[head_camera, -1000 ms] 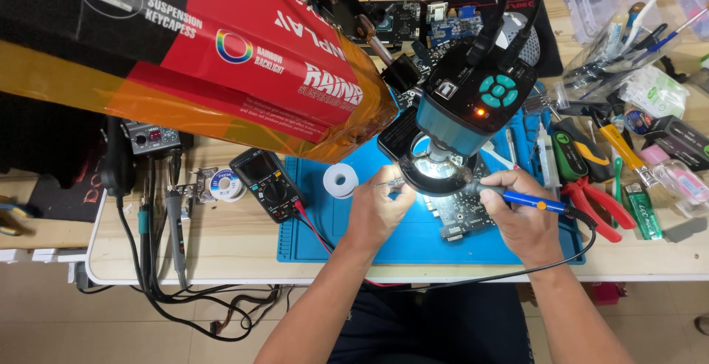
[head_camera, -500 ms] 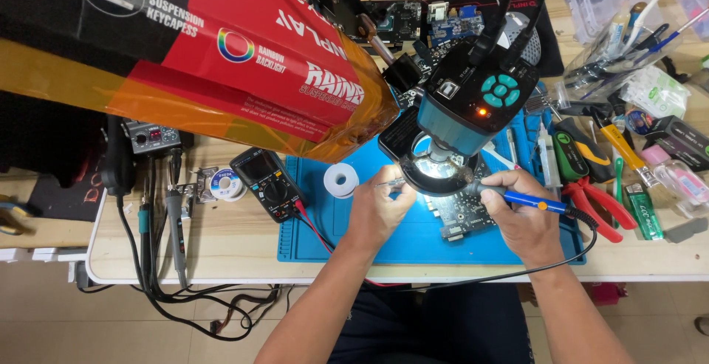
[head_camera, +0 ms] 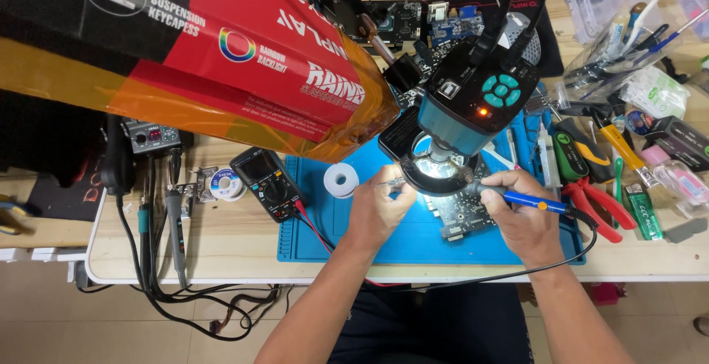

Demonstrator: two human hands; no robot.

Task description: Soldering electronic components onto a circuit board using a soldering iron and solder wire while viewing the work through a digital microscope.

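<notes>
Your right hand (head_camera: pixel 526 224) grips the iron (head_camera: pixel 521 198), lying level, tip pointing frame-left under the microscope (head_camera: pixel 473 105). Your left hand (head_camera: pixel 378 210) pinches solder wire (head_camera: pixel 390 182) at the board (head_camera: pixel 461 213); the mat (head_camera: pixel 325 235) lies bare lower left.

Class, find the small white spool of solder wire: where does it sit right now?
In the head view, the white spool sits on the blue mat, just left of the left hand and right of the black multimeter.

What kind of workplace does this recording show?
Probably an electronics repair bench: the right hand holds a blue-handled soldering iron over a dark circuit board on a blue work mat, under a teal microscope, beside a black multimeter.
</notes>
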